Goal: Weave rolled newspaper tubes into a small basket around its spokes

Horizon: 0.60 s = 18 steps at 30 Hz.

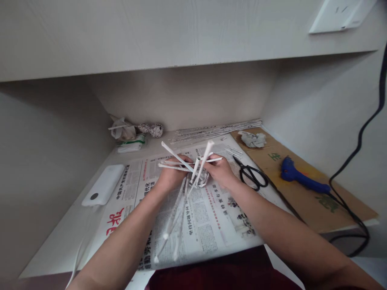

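1. A small woven piece of rolled paper tubes [200, 180] is held above the newspaper [202, 229], midway between the side edges of the bench [66, 241] and nearer its far edge; whether it is lifted or rested on the sheet cannot be told
2. At its left side it is cupped by the left hand [174, 174], the grip closed around it with fingers curled
3. At its right side it is pinched by the right hand [220, 171], the grip narrow and drawn in near the upright tubes
4. It is judged to be very light, dry and hardly slippery; stiffness may be expected along each tube, but walls could easily be creased or flattened
5. Hold is best taken low on the woven base, since the loose tubes [173, 217] splayed toward the near edge could be bent or pulled out
6. Most fingertips and the far side of the weave are hidden, its pattern is hard to make out, the nearest tube ends are blurred, and both forearms are cut off by the frame
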{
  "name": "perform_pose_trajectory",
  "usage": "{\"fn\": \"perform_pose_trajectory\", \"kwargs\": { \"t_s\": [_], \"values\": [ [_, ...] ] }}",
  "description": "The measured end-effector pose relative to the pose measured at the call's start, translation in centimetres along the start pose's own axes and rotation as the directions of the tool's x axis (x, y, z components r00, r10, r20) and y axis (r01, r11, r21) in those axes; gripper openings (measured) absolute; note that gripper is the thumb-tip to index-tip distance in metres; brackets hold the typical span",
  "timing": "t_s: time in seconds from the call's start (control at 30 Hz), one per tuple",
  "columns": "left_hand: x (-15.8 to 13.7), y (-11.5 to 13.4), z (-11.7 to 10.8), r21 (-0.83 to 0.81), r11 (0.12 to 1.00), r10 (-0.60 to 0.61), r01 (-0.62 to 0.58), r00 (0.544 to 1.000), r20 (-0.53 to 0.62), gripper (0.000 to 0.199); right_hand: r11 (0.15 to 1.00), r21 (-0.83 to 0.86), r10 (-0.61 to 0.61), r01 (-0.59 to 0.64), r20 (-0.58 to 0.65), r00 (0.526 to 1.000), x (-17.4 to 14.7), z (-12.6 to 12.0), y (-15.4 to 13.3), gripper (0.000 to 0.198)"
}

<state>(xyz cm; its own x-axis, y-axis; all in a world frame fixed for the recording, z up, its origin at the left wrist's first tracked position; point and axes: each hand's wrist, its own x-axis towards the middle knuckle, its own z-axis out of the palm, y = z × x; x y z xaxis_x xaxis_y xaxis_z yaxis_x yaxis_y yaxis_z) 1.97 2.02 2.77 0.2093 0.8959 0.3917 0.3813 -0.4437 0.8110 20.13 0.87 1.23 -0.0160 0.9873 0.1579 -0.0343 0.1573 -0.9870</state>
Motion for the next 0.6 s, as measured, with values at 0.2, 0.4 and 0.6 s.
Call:
{"fn": "perform_pose_trajectory", "kwargs": {
  "t_s": [0.2, 0.4, 0.6],
  "values": [
    [-0.3, 0.4, 0.4, -0.010, 0.999, -0.035, 0.035, 0.999, -0.021, 0.009, 0.999, -0.042, -0.014, 0.014, 0.008, 1.000, 0.0, 0.1, 0.3, 0.017],
    [-0.2, 0.2, 1.1, -0.067, 0.987, -0.151, 0.146, 0.985, -0.078, 0.011, 0.990, 0.019, 0.139, -0.139, 0.026, 0.990, 0.1, -0.3, -0.6, 0.018],
    [-0.2, -0.2, 0.9, -0.065, 0.996, -0.069, 0.064, 0.994, -0.079, 0.013, 0.998, -0.026, 0.057, -0.057, 0.010, 0.998, 0.3, -0.5, -0.7, 0.021]
  ]
}}
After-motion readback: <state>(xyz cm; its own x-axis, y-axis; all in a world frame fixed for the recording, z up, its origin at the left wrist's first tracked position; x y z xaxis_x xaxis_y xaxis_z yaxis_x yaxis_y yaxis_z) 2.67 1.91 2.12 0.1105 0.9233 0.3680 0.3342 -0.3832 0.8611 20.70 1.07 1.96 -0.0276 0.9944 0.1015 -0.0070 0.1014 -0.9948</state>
